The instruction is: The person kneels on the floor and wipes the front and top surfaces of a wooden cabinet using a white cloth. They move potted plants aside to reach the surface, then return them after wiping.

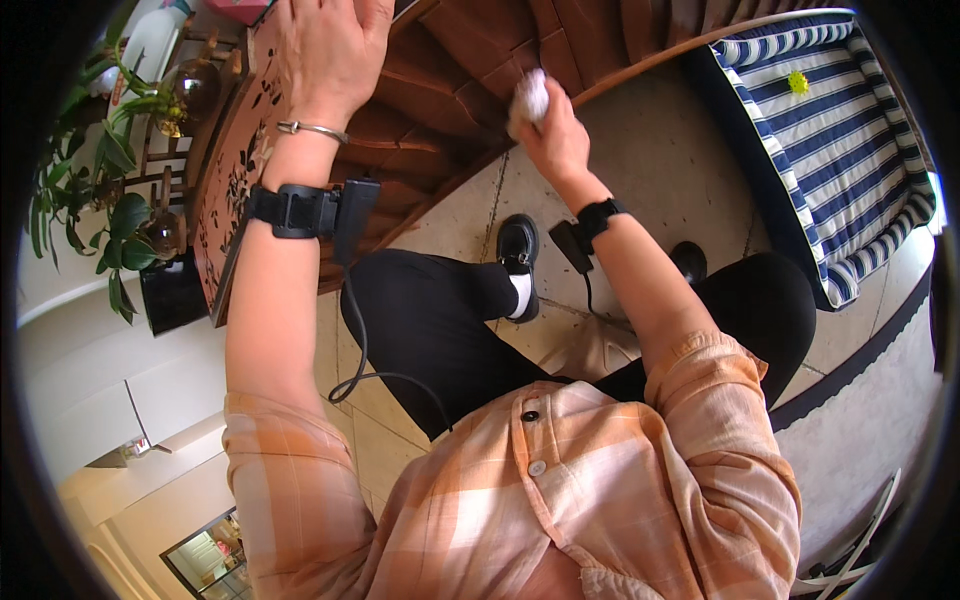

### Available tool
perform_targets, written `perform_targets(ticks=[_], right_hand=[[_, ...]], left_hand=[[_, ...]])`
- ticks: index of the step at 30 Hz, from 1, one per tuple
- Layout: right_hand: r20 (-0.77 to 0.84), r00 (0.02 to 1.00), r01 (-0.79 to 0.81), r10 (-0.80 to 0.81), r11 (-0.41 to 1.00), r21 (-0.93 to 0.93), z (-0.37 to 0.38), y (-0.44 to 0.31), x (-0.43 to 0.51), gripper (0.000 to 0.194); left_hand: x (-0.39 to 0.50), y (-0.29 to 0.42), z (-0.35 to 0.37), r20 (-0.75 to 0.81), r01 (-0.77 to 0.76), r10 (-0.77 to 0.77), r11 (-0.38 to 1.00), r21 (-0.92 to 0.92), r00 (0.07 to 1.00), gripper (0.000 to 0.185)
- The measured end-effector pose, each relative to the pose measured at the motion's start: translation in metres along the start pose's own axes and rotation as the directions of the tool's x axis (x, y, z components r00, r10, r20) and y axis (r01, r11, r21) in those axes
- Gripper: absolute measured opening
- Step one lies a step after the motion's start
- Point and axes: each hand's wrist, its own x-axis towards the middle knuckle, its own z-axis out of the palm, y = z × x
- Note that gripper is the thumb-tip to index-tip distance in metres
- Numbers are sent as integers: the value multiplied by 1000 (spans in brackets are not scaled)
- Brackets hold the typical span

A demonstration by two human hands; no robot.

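My left hand (330, 60) lies at the top edge of the view, over the patterned top of a wooden cabinet (232, 172); its fingertips are cut off, so what they touch is hidden. A metal bracelet (313, 130) and a black strap with a small device are on that arm. In my right hand (555, 139) is a crumpled white cloth (531, 96), held low against the carved brown wooden front (442, 97) of the cabinet, near its bottom rim. A second black strap with a cabled device circles my right wrist.
A blue-and-white striped pet bed (840, 165) with a spiky yellow-green ball (798, 83) is on the floor at the right. Green plants in glass vases (191, 90) and a white spray bottle (146, 49) stand at the upper left. Cables hang from both wrist devices.
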Motion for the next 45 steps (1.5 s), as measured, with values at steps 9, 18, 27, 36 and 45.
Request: perform_targets(ticks=[9, 18, 27, 36, 45], right_hand=[[90, 897, -437, 432, 898, 46, 30, -18, -12, 58], [56, 998, -42, 31, 978, 203, -4, -81, 8, 51], [92, 900, -423, 426, 905, -52, 24, 1, -15, 47], [-227, 966, 177, -120, 952, 251, -17, -98, 32, 45], [152, 988, 38, -24, 995, -92, 17, -20, -12, 43]], left_hand=[[-7, -5, 6, 41, 53, -52, 998, -15, 998, 41], [-5, -3, 5, -14, 36, -36, 999, -12, 999, 40], [-1, 20, -10, -57, 101, -103, 995, -22, 993, 22], [-2, 19, -9, -58, 89, -90, 996, -20, 994, 26], [-1, 18, -3, -95, 80, -87, 994, -74, 992, 24]])
